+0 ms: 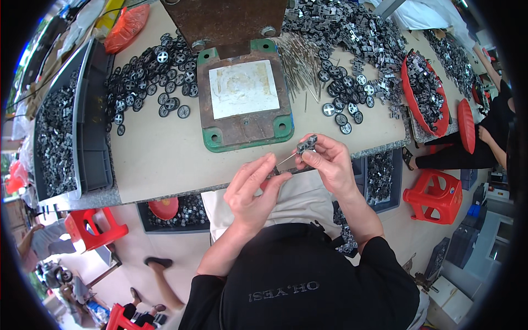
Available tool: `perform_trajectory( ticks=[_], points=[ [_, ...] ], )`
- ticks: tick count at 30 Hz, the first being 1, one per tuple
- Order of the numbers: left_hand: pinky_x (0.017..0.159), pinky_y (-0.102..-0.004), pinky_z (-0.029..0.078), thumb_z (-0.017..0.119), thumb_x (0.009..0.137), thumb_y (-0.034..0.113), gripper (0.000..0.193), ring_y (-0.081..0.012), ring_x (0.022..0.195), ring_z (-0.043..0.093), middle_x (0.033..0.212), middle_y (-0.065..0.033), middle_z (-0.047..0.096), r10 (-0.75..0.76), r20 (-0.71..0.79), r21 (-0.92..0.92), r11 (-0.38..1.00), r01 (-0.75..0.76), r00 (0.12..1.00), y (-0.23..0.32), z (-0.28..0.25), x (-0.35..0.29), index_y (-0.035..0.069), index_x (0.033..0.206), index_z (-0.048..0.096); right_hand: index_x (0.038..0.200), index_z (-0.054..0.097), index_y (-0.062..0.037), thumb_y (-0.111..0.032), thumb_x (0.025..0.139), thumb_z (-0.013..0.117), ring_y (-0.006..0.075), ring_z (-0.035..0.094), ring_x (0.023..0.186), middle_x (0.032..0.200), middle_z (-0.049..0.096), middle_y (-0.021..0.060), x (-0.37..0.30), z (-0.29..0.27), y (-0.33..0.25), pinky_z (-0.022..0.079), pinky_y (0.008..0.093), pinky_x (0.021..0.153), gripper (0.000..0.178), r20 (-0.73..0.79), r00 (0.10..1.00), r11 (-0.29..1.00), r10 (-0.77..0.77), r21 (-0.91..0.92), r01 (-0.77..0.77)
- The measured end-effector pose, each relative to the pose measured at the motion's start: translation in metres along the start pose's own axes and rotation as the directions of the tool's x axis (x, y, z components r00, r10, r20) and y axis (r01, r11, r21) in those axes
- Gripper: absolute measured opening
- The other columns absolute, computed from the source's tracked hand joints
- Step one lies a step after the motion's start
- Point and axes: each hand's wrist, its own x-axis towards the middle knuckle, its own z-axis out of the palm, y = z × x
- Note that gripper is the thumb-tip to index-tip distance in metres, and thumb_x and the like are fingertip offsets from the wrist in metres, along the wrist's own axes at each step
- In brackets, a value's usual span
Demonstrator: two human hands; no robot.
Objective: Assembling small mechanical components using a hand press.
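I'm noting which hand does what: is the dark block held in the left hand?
No, the right hand grips the dark block, and a thin metal rod reaches from there toward the left hand.

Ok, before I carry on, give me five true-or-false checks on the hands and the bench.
1. The right hand holds a dark part. True.
2. The left hand lies flat on the machine base. False: it is raised in front of it, by the end of a thin rod.
3. Black wheels lie only left of the machine base. False: they lie on both sides.
4. Loose metal rods lie right of the machine base. True.
5. The grey bin holds small dark pieces. True.
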Motion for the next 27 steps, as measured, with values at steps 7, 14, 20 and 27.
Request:
perform_trajectory(
  ticks=[7, 14, 20, 27],
  points=[
    [0.066, -0.0236, 0.052, 0.069, 0.068, -0.006, 0.035, -0.0149, 0.076, 0.063, 0.097, -0.0139, 0.061, -0.403, 0.065, -0.415, 0.821, 0.392, 0.913, -0.009, 0.003, -0.001, -0.003, 0.103, 0.061, 0.102, 0.056, 0.0049, 0.004, 0.082, 0.056, 0.0114, 0.059, 0.085, 0.093, 0.061, 0.0088, -0.002, 0.007, 0.002, 0.05, 0.025, 0.075, 0.02, 0.032, 0.985, 0.951, -0.172, -0.256, 0.175],
    [0.069, -0.0247, 0.052, 0.067, 0.068, -0.011, 0.035, -0.0161, 0.078, 0.062, 0.097, -0.0139, 0.06, -0.127, 0.051, -0.104, 0.986, 0.132, 0.991, -0.003, 0.0, -0.001, -0.002, 0.102, 0.062, 0.1, 0.055, 0.0052, 0.003, 0.082, 0.056, 0.0154, 0.06, 0.082, 0.091, 0.061, 0.0121, 0.006, -0.001, -0.005, 0.051, 0.0269, 0.073, 0.018, 0.067, 0.995, 0.99, 0.069, -0.13, -0.06],
    [0.056, -0.0209, 0.05, 0.074, 0.064, -0.002, 0.035, -0.0124, 0.072, 0.061, 0.093, -0.0116, 0.062, -0.384, 0.078, -0.448, 0.811, 0.376, 0.92, -0.011, 0.004, -0.005, 0.0, 0.098, 0.064, 0.101, 0.056, 0.0036, -0.001, 0.082, 0.058, 0.0118, 0.06, 0.082, 0.091, 0.062, 0.0084, 0.003, -0.004, 0.002, 0.051, 0.0251, 0.074, 0.019, 0.094, 0.994, 0.99, -0.054, -0.128, 0.066],
    [0.07, -0.0264, 0.052, 0.066, 0.069, -0.012, 0.037, -0.0174, 0.081, 0.062, 0.101, -0.0144, 0.06, -0.429, 0.178, -0.552, 0.701, 0.45, 0.886, 0.001, 0.0, -0.001, -0.002, 0.105, 0.06, 0.101, 0.056, 0.0033, 0.0, 0.082, 0.057, 0.0128, 0.061, 0.081, 0.09, 0.062, 0.0077, 0.0, -0.014, 0.008, 0.051, 0.0253, 0.074, 0.019, 0.201, 0.979, 0.996, -0.027, 0.09, 0.009]
  ],
)
